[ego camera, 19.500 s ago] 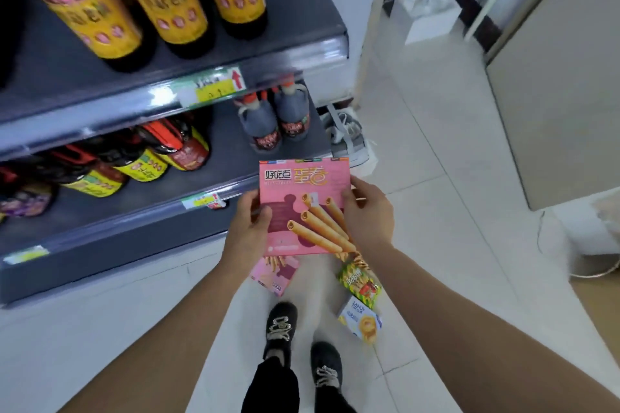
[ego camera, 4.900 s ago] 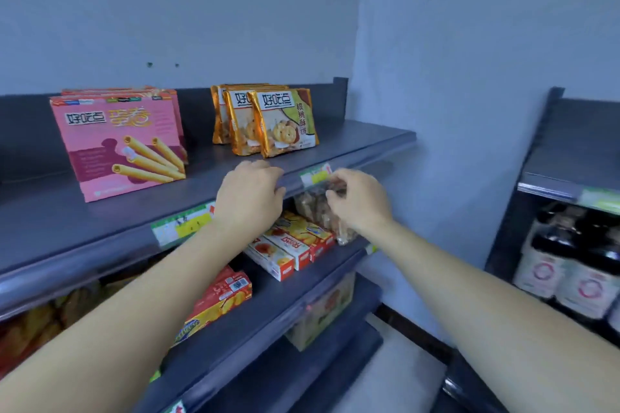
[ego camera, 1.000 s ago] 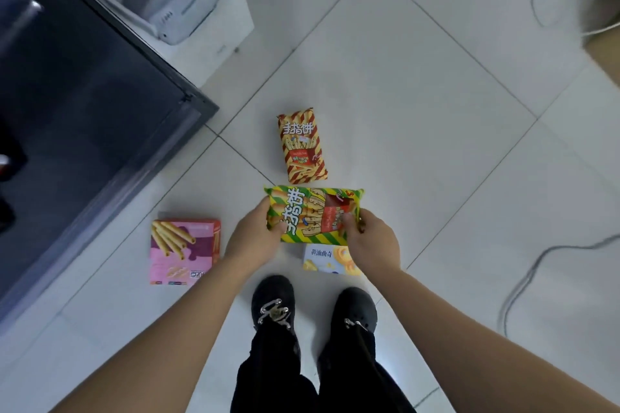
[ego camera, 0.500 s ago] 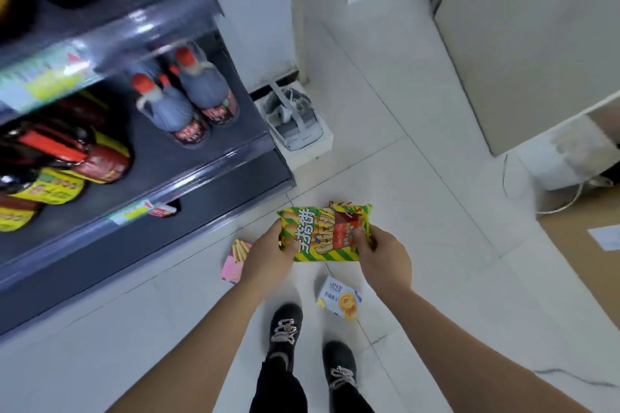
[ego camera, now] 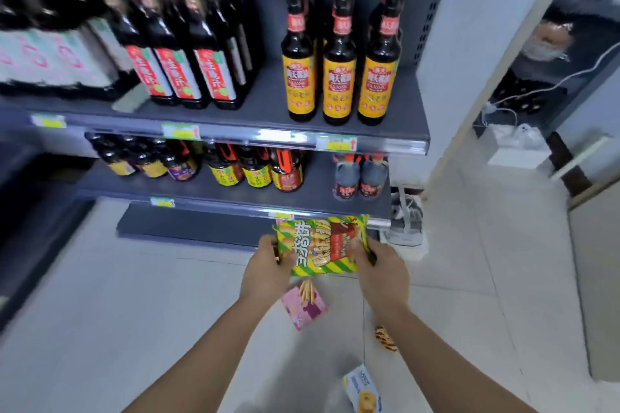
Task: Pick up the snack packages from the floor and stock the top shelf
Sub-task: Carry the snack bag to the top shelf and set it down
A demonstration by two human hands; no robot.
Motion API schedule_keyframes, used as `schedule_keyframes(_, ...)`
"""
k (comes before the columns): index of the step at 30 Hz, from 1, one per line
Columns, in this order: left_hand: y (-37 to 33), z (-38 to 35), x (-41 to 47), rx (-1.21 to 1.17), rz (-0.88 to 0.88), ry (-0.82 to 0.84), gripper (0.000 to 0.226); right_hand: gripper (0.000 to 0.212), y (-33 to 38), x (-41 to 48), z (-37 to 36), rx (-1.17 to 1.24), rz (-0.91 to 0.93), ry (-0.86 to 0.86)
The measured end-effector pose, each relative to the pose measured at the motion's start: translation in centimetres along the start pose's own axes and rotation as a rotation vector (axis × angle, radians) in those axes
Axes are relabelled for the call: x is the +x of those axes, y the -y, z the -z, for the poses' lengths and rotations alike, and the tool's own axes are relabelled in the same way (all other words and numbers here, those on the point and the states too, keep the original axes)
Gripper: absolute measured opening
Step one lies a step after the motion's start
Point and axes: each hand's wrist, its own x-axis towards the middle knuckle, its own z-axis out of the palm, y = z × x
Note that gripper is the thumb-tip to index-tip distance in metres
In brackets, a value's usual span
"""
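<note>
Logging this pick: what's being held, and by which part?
Green-and-yellow striped snack bag, gripped at its side edges: left hand one edge, right hand the other.

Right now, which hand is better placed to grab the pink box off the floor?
Left, probably. Both hands grip the green bag, but the pink box lies just below the left hand; the right hand sits farther across, nearer the striped packet.
</note>
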Motion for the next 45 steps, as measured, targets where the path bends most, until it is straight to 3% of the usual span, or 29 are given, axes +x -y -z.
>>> schedule_keyframes(11,9.1,20.1,-6.1,-0.186,0.103,-0.422,0.01,0.046,19.7,-5.5,-9.7,0.1,0.375,0.199)
schedule_keyframes(26,24.3,45.5,-20.7,-0.326,0.254,-0.93,0.025,0.038,45.7,-23.1,-23.9,0.136,0.802,0.522)
schedule_keyframes(30,27.5,50.3,-24.0,-0.313,0.301,-1.04,0.016,0.041,51.4,-27.6,-26.7,0.146,0.903,0.592)
schedule_keyframes(39,31.8,58.6,-29.5,-0.338,0.419,-1.343,0.016,0.028,62.1,-35.0,-32.6,0.234,1.128,0.815)
schedule_keyframes(45,34.1,62.2,-33.3,-0.342,0.5,-1.542,0.021,0.038,67.8,-40.5,-36.2,0.292,1.264,0.961)
